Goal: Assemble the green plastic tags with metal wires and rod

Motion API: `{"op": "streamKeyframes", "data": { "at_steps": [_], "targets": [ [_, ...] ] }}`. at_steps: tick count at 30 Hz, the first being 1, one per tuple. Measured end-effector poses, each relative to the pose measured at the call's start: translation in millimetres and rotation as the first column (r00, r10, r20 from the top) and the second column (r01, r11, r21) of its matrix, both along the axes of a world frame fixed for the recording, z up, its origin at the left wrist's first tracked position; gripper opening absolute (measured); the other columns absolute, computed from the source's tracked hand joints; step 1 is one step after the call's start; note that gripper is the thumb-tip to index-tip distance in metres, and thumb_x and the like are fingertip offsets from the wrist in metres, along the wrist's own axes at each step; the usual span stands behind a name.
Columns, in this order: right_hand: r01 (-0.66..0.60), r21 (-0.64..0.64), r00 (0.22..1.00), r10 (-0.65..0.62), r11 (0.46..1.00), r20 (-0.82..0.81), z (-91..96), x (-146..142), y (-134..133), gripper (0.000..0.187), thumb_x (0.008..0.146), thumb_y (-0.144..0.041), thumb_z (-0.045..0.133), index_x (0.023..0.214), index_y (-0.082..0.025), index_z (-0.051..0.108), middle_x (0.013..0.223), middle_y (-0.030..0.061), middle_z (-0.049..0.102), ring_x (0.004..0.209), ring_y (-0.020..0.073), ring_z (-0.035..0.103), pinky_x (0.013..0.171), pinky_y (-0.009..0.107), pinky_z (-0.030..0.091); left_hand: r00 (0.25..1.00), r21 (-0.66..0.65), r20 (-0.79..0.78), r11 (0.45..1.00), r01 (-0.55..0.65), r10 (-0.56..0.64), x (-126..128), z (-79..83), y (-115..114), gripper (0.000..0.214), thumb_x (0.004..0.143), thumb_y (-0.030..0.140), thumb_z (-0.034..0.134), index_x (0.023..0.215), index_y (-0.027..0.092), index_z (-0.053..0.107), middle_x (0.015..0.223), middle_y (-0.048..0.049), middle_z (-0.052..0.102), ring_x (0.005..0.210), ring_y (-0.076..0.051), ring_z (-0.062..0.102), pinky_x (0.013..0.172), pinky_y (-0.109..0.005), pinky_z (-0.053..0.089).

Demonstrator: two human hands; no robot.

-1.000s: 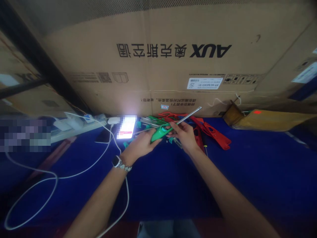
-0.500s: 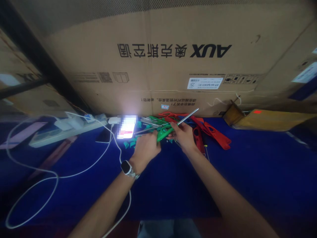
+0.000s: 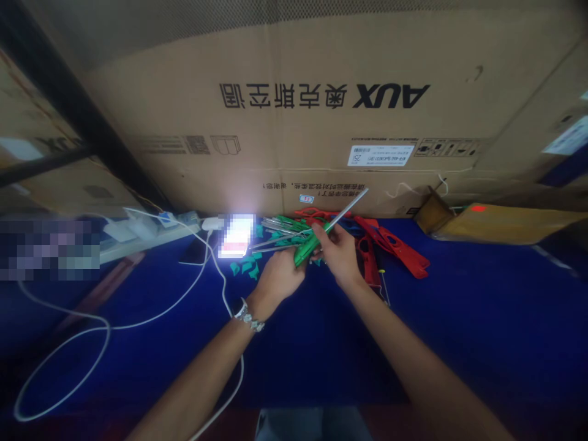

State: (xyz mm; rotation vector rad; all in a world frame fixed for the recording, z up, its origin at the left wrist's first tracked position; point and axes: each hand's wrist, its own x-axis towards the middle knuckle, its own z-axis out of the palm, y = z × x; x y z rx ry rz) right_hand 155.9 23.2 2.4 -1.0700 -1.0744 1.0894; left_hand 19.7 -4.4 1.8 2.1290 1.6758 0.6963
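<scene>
A green long-neck lighter (image 3: 305,251) with a thin metal tube slants up to the right between my hands. Around the lower end of its handle my left hand (image 3: 278,277) is closed. My right hand (image 3: 340,252) grips the upper part, its thumb near the base of the tube; some of its fingers are hidden underneath. Just behind my hands lies a pile of green lighters (image 3: 287,224) with metal tubes. Red lighter housings (image 3: 399,252) lie to the right of my right hand, and small teal-green plastic pieces (image 3: 250,268) lie left of my left hand.
A lit phone (image 3: 237,236) stands left of the pile, with a white cable (image 3: 223,288) running by my left wrist. A power strip (image 3: 151,236) lies farther left. Behind is a large cardboard box (image 3: 294,135); a yellow envelope (image 3: 509,223) is at right.
The lighter has tilted more steeply, its metal tip rising. My left hand has moved slightly right and rolled, turning the watch face away. Both hands keep their hold.
</scene>
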Motion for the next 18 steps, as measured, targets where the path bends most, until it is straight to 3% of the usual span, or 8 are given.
{"op": "streamKeyframes", "data": {
  "at_steps": [3, 6, 11, 13, 16, 18],
  "targets": [
    [0.006, 0.06, 0.98, -0.018, 0.998, 0.198, -2.7, -5.6, -5.8, 0.039, 0.074, -0.054, 0.074, 0.085, -0.019, 0.061, 0.071, -0.0004, 0.064, 0.062, 0.0168, 0.063, 0.05, 0.027, 0.054, 0.998, -0.022, 0.034, 0.998, -0.055, 0.056, 2.0, -3.3, 0.5, 0.019, 0.092, 0.025, 0.05, 0.096, 0.017, 0.067, 0.096, -0.0185, 0.077, 0.093, -0.036, 0.074, 0.07, -0.036, 0.049],
    [0.022, 0.106, 0.91, -0.064, 0.994, 0.409, -2.9, -13.2, -14.7, 0.034, 0.084, -0.052, 0.064, 0.079, -0.018, 0.064, 0.07, 0.0031, 0.066, 0.064, 0.0178, 0.062, 0.058, 0.028, 0.049, 0.994, -0.027, 0.064, 0.996, -0.084, 0.086, 4.4, -5.6, -1.9, 0.023, 0.09, 0.02, 0.051, 0.108, 0.014, 0.063, 0.094, -0.0199, 0.076, 0.089, -0.037, 0.074, 0.067, -0.036, 0.047],
    [0.015, 0.146, 0.819, -0.096, 0.989, 0.565, -2.4, -13.9, -18.5, 0.038, 0.094, -0.047, 0.046, 0.071, -0.02, 0.059, 0.066, 0.0048, 0.065, 0.063, 0.0185, 0.059, 0.059, 0.028, 0.042, 0.979, -0.055, 0.204, 0.998, 0.001, 0.011, 10.3, -6.4, -9.7, 0.037, 0.082, 0.017, 0.058, 0.118, 0.012, 0.052, 0.088, -0.0158, 0.073, 0.08, -0.034, 0.073, 0.06, -0.034, 0.044],
    [0.008, 0.141, 0.812, -0.088, 0.99, 0.577, -3.1, -7.1, -13.2, 0.033, 0.093, -0.044, 0.045, 0.072, -0.021, 0.056, 0.068, 0.0044, 0.065, 0.065, 0.0191, 0.06, 0.061, 0.029, 0.042, 0.961, -0.032, 0.272, 0.998, 0.054, -0.043, 8.2, -5.3, -9.9, 0.032, 0.08, 0.018, 0.06, 0.112, 0.014, 0.054, 0.09, -0.0126, 0.07, 0.08, -0.03, 0.07, 0.063, -0.034, 0.045],
    [-0.082, 0.049, 0.888, 0.05, 0.995, 0.458, -1.1, 5.0, -4.7, 0.028, 0.091, -0.042, 0.044, 0.075, -0.022, 0.053, 0.066, 0.0028, 0.065, 0.064, 0.0182, 0.062, 0.062, 0.028, 0.047, 0.942, 0.04, 0.319, 0.995, 0.096, -0.104, -4.4, -1.7, -3.7, 0.003, 0.077, 0.017, 0.059, 0.079, 0.019, 0.059, 0.083, -0.0059, 0.063, 0.079, -0.024, 0.063, 0.071, -0.034, 0.045],
    [-0.223, -0.103, 0.924, 0.244, 0.969, 0.293, 2.9, 10.0, -3.4, 0.025, 0.091, -0.041, 0.044, 0.075, -0.022, 0.051, 0.057, 0.0007, 0.062, 0.053, 0.0166, 0.059, 0.055, 0.027, 0.048, 0.907, 0.079, 0.41, 0.995, 0.069, -0.095, -15.3, 1.4, 3.4, 0.017, 0.082, 0.022, 0.055, 0.066, 0.019, 0.059, 0.076, -0.0033, 0.058, 0.077, -0.021, 0.058, 0.074, -0.034, 0.044]
  ]
}}
